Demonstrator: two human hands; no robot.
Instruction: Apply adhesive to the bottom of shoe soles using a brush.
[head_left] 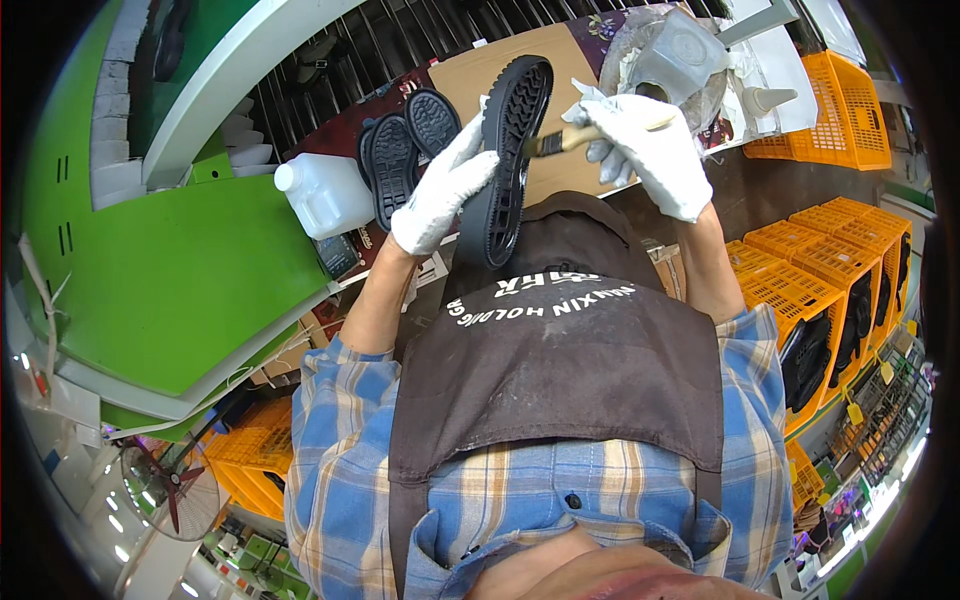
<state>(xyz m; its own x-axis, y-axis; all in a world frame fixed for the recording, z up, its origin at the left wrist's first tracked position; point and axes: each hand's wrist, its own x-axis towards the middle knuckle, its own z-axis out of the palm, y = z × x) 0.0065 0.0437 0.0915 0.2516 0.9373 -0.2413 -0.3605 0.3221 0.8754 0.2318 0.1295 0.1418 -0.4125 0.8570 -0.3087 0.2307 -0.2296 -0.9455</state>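
Black shoe sole [492, 196] held up near cardboard [460, 75], left hand [447, 193] clamping its side; right hand [648, 150], fingers curled round paintbrush [575, 138]. Left grip slackens, sole could twist, paintbrush skids tbh.

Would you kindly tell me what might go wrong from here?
Only the left hand grips the black sole, so it might slip or twist. The brush is at the sole's edge near that hand and might stray onto it. The translucent container seems close to the right hand, which might knock it.
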